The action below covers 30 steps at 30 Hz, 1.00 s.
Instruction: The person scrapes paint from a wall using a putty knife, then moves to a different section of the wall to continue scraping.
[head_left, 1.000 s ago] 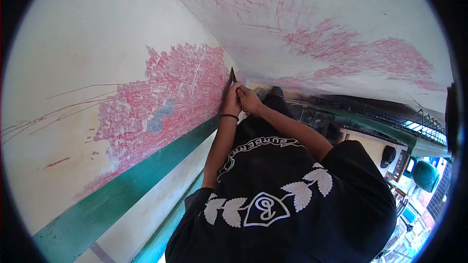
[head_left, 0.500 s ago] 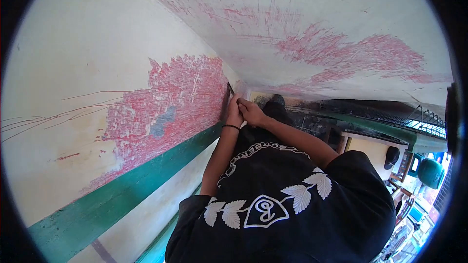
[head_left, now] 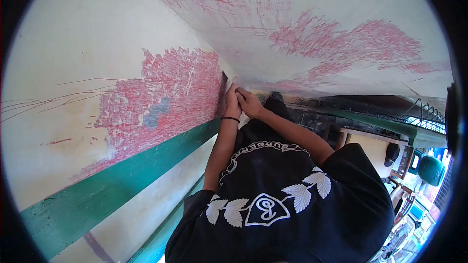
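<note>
Both hands are closed together at the far end of the narrow corner where the left wall [head_left: 92, 29] meets the right wall [head_left: 312, 0]. The left hand [head_left: 233, 104], with a dark band [head_left: 230, 118] round its wrist, is wrapped narrow around a dark tool [head_left: 237, 91]. The right hand [head_left: 250, 105] touches it from the right, its fingers curled over the same tool. Most of the tool is hidden by the hands; a thin dark shape just beyond them, against the left wall by the corner, looks like its blade, though how firmly it presses there cannot be told.

Left of the hands, a broad red patch [head_left: 180, 83] covers part of the left wall, with ragged edges and pale streaks, and a grey-blue spot [head_left: 157, 113] lies inside it. Thin scratch lines [head_left: 68, 100] run from the red patch towards the left. Below it a green band [head_left: 122, 161] slants from the near left up towards the hands. The right wall bears scattered red scrapes [head_left: 380, 44], densest to the right.

A black shirt [head_left: 312, 219] with white leaf prints fills the near part of the view. A dark shoe [head_left: 277, 97] shows far off, just right of the hands. Further right are a wire rack [head_left: 425, 119], a black cap [head_left: 392, 154] and a green chair back [head_left: 431, 170]
</note>
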Each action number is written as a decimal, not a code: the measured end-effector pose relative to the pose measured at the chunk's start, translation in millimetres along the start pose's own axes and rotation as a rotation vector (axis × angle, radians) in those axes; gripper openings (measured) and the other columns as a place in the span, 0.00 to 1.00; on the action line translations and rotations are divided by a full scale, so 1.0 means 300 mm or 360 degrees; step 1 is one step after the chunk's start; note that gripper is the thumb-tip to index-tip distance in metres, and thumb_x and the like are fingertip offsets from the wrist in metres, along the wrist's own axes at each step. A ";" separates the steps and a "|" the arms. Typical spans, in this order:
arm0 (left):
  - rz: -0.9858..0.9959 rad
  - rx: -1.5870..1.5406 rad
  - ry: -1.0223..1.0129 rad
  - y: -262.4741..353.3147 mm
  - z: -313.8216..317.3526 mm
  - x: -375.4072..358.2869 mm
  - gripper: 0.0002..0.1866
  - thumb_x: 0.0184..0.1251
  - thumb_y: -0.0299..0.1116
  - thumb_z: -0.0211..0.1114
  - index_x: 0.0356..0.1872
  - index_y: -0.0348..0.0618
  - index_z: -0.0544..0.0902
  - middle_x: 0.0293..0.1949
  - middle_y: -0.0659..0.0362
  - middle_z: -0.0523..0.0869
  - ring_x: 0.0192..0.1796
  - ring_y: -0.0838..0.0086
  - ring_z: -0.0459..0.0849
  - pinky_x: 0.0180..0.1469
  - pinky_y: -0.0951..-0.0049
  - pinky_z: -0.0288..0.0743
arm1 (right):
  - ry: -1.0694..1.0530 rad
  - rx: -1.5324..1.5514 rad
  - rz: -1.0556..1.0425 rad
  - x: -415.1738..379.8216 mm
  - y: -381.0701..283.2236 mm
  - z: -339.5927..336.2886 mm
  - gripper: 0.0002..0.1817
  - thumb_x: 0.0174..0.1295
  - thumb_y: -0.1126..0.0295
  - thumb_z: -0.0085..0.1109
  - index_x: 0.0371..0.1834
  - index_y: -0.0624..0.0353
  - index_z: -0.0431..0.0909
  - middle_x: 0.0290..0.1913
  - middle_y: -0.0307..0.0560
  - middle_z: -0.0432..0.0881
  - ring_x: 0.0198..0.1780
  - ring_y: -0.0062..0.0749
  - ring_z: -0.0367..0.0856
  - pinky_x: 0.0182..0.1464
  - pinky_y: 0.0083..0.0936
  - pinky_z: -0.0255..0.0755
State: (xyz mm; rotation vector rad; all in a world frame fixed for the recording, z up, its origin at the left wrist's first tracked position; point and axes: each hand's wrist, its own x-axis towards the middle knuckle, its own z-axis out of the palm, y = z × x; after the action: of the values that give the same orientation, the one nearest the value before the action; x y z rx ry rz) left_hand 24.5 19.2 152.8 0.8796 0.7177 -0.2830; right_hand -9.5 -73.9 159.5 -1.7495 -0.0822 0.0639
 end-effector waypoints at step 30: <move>0.0282 -0.0015 -0.0179 0.087 0.169 -0.050 0.06 0.65 0.33 0.64 0.32 0.42 0.81 0.34 0.62 0.80 0.37 0.75 0.79 0.41 0.72 0.73 | -0.0247 -0.0242 -0.0265 0.139 -0.149 -0.214 0.21 0.72 0.64 0.49 0.66 0.59 0.70 0.32 0.58 0.85 0.24 0.45 0.82 0.32 0.38 0.76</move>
State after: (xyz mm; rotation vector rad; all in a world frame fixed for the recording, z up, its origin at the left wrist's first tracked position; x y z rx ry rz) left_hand 49.5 -5.2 200.2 0.9046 0.5324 -0.1694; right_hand 36.9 -125.2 215.1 -1.8808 -0.3536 0.0734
